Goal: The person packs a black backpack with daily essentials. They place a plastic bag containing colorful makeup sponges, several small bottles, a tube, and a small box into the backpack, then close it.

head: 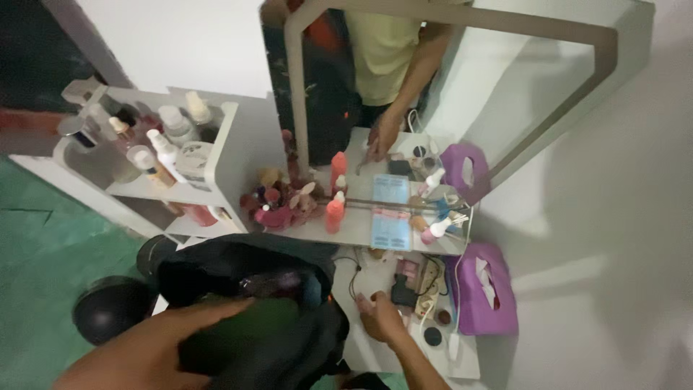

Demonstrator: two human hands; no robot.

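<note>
My left hand [216, 318] reaches in from the lower left with fingers stretched out, lying on a black bag [238, 267] that holds something dark green [267, 321]. The hand is blurred. My right hand [380, 318] rests on the white dressing table [361, 347], fingers bent down beside a small brown round cap [377, 296] and a dark small box [401, 292]. Whether the fingers pinch anything is hidden. The mirror [447, 108] shows the same hand and a yellow shirt.
An orange bottle [333, 214], pink flowers [278, 202], a blue card [390, 231] and small cosmetics stand by the mirror. A purple tissue holder [491, 300] is at right. A white shelf [216, 166] with several bottles stands left. A black helmet [108, 307] lies on the green floor.
</note>
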